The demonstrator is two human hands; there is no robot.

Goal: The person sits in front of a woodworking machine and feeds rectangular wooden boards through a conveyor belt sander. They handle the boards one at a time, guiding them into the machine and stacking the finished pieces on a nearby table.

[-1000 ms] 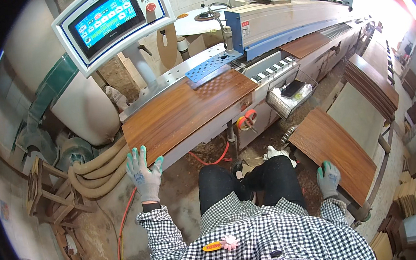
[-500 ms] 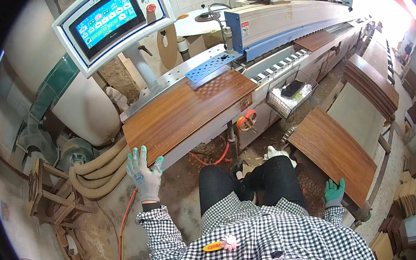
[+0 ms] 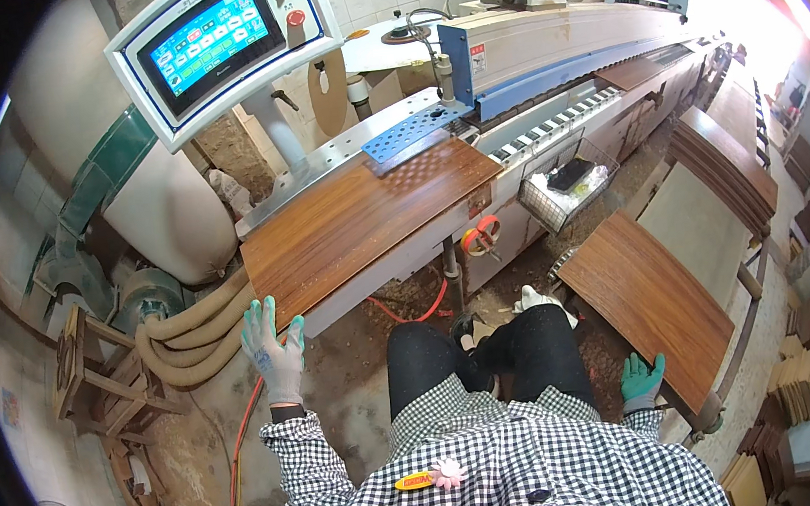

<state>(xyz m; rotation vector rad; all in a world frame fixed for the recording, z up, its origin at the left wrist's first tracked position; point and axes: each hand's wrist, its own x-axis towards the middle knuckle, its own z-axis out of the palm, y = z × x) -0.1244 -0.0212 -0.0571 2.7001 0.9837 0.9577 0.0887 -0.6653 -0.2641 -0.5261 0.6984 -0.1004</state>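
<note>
A brown wood-grain board point(image 3: 373, 219) lies flat on the near end of a long machine's table, its far edge partly under a blue perforated plate point(image 3: 410, 131). My left hand point(image 3: 276, 355), in a grey and green glove, is open, with its fingertips at the near left corner of this board. On the right, a second wood-grain board point(image 3: 649, 303) rests on a low roller stand. My right hand point(image 3: 643, 383), in a similar glove, is at that board's near edge, fingers spread. A third board point(image 3: 630, 73) sits farther along the machine, beside its blue guard.
A control panel point(image 3: 215, 52) with a lit screen stands at upper left. Orange-handled scissors point(image 3: 481, 236) hang on the machine's front, beside a wire basket point(image 3: 569, 183) holding a phone. Stacked boards point(image 3: 723, 164) stand at right. Thick hoses point(image 3: 195, 346) and a wooden stool point(image 3: 95, 371) are at left.
My left hand has drawn back slightly toward me and to the left. My right hand has shifted a little left along the board's edge. The third board has moved farther along the machine.
</note>
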